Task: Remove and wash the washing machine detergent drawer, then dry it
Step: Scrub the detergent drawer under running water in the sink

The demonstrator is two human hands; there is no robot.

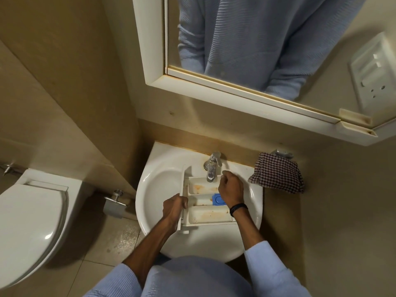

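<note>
A white detergent drawer (205,215) with orange-brown stains and a blue insert (216,199) lies across the white sink (158,185), under the chrome tap (211,166). My left hand (174,207) grips the drawer's front panel at its left end. My right hand (231,189) is closed over the drawer's right side, just right of the tap spout, fingers curled; what it holds, if anything, is hidden. No running water is visible.
A checked cloth (277,173) hangs on a wall hook right of the sink. A mirror cabinet (235,91) juts out above the basin. A toilet (30,224) stands at the left, with a paper holder (113,203) on the wall between.
</note>
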